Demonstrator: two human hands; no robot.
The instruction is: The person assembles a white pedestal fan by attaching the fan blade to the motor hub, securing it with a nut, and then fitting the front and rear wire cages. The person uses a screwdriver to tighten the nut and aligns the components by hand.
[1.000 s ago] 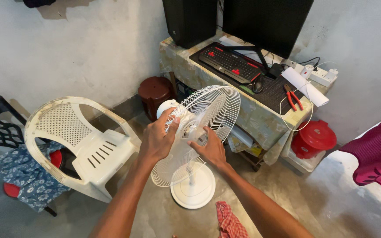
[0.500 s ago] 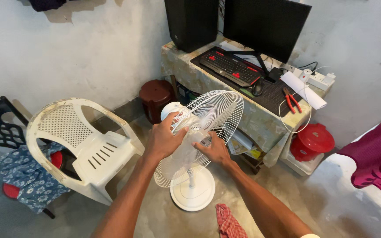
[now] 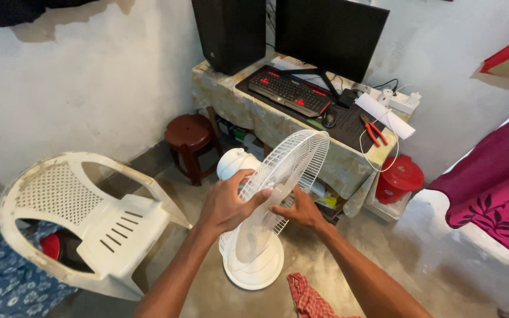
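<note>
White plaster walls (image 3: 89,88) and a bare concrete floor (image 3: 384,259) are framing the scene, with a table (image 3: 278,126) under a mottled cloth standing against the far wall. A black monitor (image 3: 331,32) and a tall black speaker (image 3: 229,32) are sitting on it, along with a black keyboard with red keys (image 3: 287,91), a roll of white paper (image 3: 386,115), red-handled pliers (image 3: 373,129) and a white power strip (image 3: 400,101). A white moulded plastic chair (image 3: 83,224), its back perforated and its seat slotted, is standing at the left, close beside the fan. A magenta patterned cloth (image 3: 496,188) is hanging at the right edge.

A white pedestal fan (image 3: 254,235) is standing on the floor in front of the table, its round base flat on the concrete and its wire grille (image 3: 293,165) tilting toward the table. A translucent fan blade (image 3: 253,229) is sitting in front of the grille. The left hand (image 3: 225,203) is gripping the blade's upper edge, fingers curled over it and touching the grille. The right hand (image 3: 300,212) is reaching in at the hub, fingers narrowed there; whether they are pinching anything cannot be told.

A round dark-red plastic stool (image 3: 188,138) is standing by the table's left leg. A red lidded bucket (image 3: 400,176) is resting under the table's right end, its contents hidden. A red checked rag (image 3: 307,297) is lying crumpled on the floor just beside the fan's base
</note>
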